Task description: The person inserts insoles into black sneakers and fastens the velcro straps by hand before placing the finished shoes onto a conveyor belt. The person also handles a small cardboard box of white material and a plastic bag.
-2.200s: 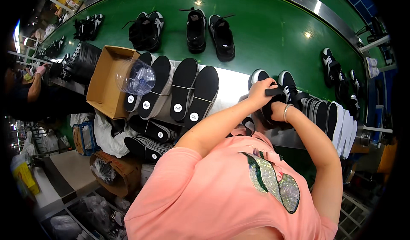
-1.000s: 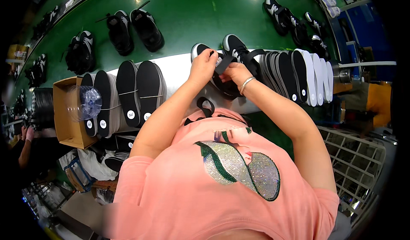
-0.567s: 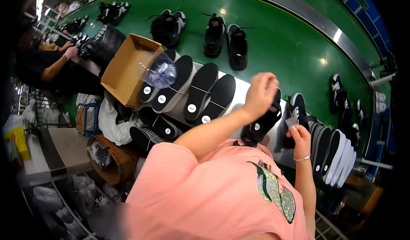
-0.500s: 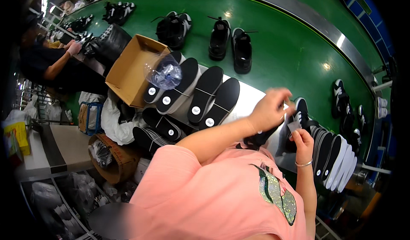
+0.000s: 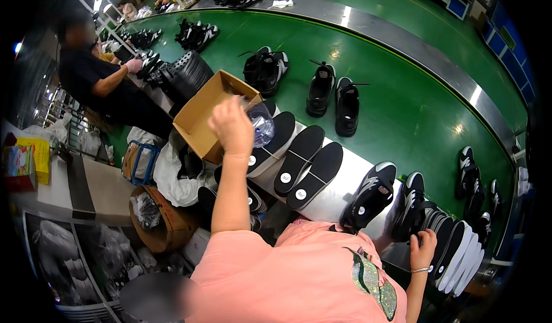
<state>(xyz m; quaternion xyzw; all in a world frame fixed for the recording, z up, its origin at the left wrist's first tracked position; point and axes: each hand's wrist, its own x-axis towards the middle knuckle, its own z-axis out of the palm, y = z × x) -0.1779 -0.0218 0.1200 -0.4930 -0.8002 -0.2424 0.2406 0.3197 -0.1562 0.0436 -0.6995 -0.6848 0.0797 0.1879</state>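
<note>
**Coral-pink top (image 5: 261,280) with a glittering front**

The worker wears a plain, soft-looking top, its short left sleeve (image 5: 224,243) loose around the upper arm. A sparkling silver motif (image 5: 388,294) with dark green edging decorates the front. A slim, silver-coloured bangle (image 5: 421,270) circles the wrist below the right hand (image 5: 424,249).

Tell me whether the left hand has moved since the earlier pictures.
Yes: the left hand has moved left, from well right of the cardboard box to its right side.
</note>
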